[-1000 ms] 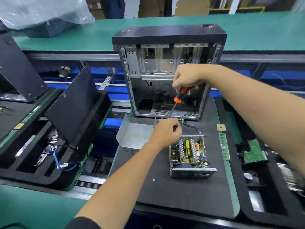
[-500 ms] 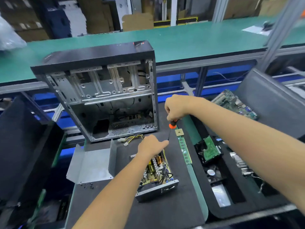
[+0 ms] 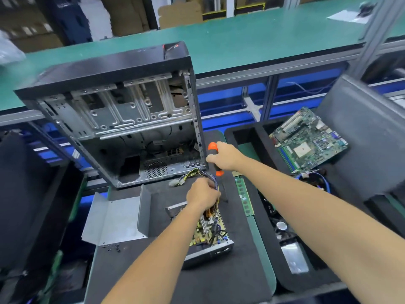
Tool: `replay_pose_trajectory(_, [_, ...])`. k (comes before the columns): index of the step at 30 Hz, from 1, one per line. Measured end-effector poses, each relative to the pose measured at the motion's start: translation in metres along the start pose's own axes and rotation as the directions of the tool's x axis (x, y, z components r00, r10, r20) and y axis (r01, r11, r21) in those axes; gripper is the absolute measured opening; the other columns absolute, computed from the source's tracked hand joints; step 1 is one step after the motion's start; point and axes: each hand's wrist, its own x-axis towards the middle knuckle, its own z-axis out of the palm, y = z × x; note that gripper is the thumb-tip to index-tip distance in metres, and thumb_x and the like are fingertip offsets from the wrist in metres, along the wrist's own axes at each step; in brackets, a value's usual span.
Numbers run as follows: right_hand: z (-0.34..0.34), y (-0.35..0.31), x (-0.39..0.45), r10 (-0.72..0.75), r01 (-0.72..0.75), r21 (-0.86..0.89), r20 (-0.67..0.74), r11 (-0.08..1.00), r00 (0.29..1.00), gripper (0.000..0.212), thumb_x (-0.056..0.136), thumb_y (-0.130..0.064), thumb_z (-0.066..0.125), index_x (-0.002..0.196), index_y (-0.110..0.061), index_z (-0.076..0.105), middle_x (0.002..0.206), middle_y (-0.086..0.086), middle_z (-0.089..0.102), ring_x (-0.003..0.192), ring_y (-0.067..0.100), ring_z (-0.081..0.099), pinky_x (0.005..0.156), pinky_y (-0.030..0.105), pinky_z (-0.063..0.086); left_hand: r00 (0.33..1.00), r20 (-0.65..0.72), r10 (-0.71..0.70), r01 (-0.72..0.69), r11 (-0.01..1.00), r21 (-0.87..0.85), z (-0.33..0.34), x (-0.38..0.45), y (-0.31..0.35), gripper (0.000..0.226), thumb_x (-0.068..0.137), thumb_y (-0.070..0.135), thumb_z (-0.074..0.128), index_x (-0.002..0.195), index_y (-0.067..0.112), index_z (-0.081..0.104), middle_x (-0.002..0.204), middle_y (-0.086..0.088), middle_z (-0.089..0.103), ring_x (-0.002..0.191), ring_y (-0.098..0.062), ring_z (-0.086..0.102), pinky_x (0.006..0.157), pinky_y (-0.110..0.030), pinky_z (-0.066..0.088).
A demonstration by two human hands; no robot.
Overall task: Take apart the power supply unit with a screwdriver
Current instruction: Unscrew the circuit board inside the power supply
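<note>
Head view, sweeping left to right: a bent grey metal cover [image 3: 114, 218] lies on the black mat [image 3: 219, 281], small dark screws [image 3: 112, 247] scattered just in front of it. Behind stands the open computer case [image 3: 122, 119], stripped bare. Centre of the mat, the opened power supply unit [image 3: 208, 235] sits with its circuit board exposed. Left hand [image 3: 202, 195] curls around the unit's wire bundle [image 3: 197, 174] at the far end. Right hand [image 3: 225, 157] is clamped on the orange-and-black screwdriver [image 3: 213, 150], tip pointing down at the mat. Further right, a memory stick [image 3: 244, 196], then a motherboard [image 3: 306, 139] propped in a foam tray [image 3: 245, 132].
</note>
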Motion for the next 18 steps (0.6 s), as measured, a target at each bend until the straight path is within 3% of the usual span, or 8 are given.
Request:
replay_pose_trajectory(4, [0.006,0.002,0.007,0.089,-0.089,0.053,0.001,0.995,0.996,0.028,0.09,-0.028,0.055,0.072,-0.014,0.04,0.072,0.005,0.054,0.073,0.027,0.053,0.06,0.032,0.037,0.995,0.061,0.083,-0.078,0.994,-0.078,-0.003,0.005,-0.009,0.019,0.077,0.029,0.074,0.07,0.028,0.056,0.073,0.013,0.061,0.076,-0.015,0.059,0.072,-0.032,0.046])
replay_pose_trajectory(6, [0.01,0.003,0.008,0.162,-0.166,0.067,0.052,0.984,0.985,0.027,0.086,-0.024,0.055,0.066,-0.011,0.043,0.059,0.009,0.055,0.058,0.028,0.054,0.055,0.03,0.041,0.988,0.076,0.135,-0.128,0.987,-0.094,-0.005,0.005,-0.013,0.017,0.08,0.03,0.071,0.07,0.028,0.058,0.07,0.013,0.059,0.074,-0.015,0.057,0.075,-0.034,0.048])
replay_pose_trajectory(9, [0.018,0.006,0.01,0.258,-0.278,0.167,0.131,0.946,0.957,0.016,0.082,-0.021,0.055,0.073,-0.008,0.052,0.059,0.013,0.055,0.046,0.024,0.047,0.043,0.022,0.036,0.975,0.09,0.205,-0.19,0.97,-0.15,-0.008,0.003,-0.019,0.012,0.082,0.022,0.07,0.073,0.025,0.064,0.071,0.007,0.062,0.073,-0.016,0.056,0.078,-0.035,0.048])
replay_pose_trajectory(11, [0.022,0.007,0.013,0.252,-0.29,0.276,0.166,0.916,0.954,0.017,0.083,-0.023,0.056,0.075,-0.008,0.05,0.055,0.01,0.048,0.041,0.021,0.042,0.039,0.018,0.028,0.959,0.114,0.258,-0.237,0.956,-0.173,-0.012,0.001,-0.021,0.006,0.084,0.015,0.068,0.08,0.018,0.07,0.077,0.002,0.066,0.074,-0.015,0.057,0.078,-0.032,0.046])
replay_pose_trajectory(13, [0.023,0.009,0.015,0.224,-0.295,0.358,0.227,0.886,0.948,0.03,0.088,-0.034,0.059,0.072,-0.01,0.048,0.06,0.011,0.05,0.041,0.019,0.045,0.037,0.018,0.026,0.942,0.168,0.291,-0.258,0.946,-0.194,-0.017,0.0,-0.022,0.011,0.085,0.007,0.063,0.083,0.016,0.07,0.096,-0.004,0.07,0.098,-0.008,0.061,0.08,-0.025,0.041])
replay_pose_trajectory(15, [0.02,0.011,0.015,0.174,-0.289,0.362,0.318,0.886,0.932,0.045,0.087,-0.054,0.062,0.075,-0.012,0.049,0.066,0.009,0.056,0.048,0.019,0.048,0.039,0.021,0.029,0.924,0.222,0.312,-0.271,0.943,-0.194,-0.021,-0.001,-0.023,0.014,0.087,0.001,0.059,0.084,0.013,0.068,0.103,-0.006,0.068,0.114,0.003,0.05,0.083,-0.018,0.034])
replay_pose_trajectory(18, [0.008,0.013,0.011,0.072,-0.199,0.246,0.445,0.949,0.893,0.053,0.075,-0.06,0.075,0.073,-0.017,0.044,0.057,-0.002,0.053,0.042,0.012,0.041,0.037,0.019,0.027,0.905,0.249,0.346,-0.317,0.936,-0.151,-0.022,-0.001,-0.022,0.014,0.089,0.001,0.057,0.092,0.006,0.07,0.093,-0.001,0.061,0.096,-0.006,0.052,0.081,-0.019,0.035])
